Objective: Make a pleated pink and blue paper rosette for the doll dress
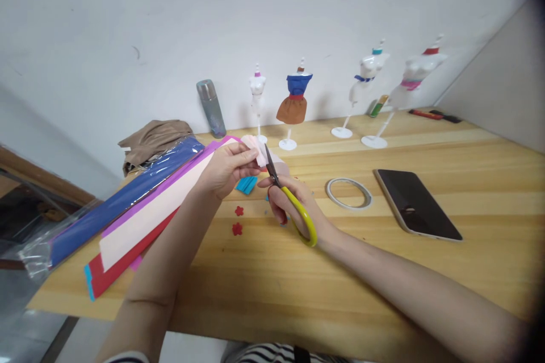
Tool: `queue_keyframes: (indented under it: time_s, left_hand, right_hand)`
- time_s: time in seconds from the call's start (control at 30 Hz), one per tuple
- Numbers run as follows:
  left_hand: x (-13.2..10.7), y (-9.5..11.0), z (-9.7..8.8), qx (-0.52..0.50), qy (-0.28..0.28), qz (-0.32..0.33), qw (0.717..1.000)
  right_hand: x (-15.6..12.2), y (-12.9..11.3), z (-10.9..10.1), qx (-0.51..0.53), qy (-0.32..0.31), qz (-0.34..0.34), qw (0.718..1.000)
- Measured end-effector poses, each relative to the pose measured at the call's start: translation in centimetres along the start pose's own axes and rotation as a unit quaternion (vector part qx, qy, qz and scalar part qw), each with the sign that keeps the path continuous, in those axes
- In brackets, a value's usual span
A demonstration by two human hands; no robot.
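Observation:
Between the fingertips of my left hand is a small pale pink piece of paper, pinched and held up over the table. My right hand grips yellow-handled scissors, their dark blades pointing up right beside the paper. Whether the blades touch the paper I cannot tell. Below my hands, two red paper flowers lie on the wood, with a folded blue paper piece just behind them. Under my left forearm are long folded paper strips in pale pink, red and purple.
Several small white mannequins on stands line the back, one dressed in blue and brown. A tape roll and a tablet lie at the right. A flask, brown cloth and wrapped blue paper are at the left.

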State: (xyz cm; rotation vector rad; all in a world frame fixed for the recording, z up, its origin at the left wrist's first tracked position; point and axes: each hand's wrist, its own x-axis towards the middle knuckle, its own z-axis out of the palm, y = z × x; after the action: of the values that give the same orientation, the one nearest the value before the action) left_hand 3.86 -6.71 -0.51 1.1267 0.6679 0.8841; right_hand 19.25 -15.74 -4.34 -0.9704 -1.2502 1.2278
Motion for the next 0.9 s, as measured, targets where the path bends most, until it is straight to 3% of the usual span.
queue_keyframes:
  time_s: [0.43,0.9]
  left_hand:
    - [-0.35,0.02,0.32,0.01,0.041,0.029,0.999]
    - [-0.41,-0.02,0.28,0.014,0.026,0.029,0.999]
  right_hand:
    - [0.11,0.7,-0.21,-0.015,0.0,-0.017,1.0]
    - [0.1,0.59,-0.25,-0.007,0.005,-0.015,1.0]
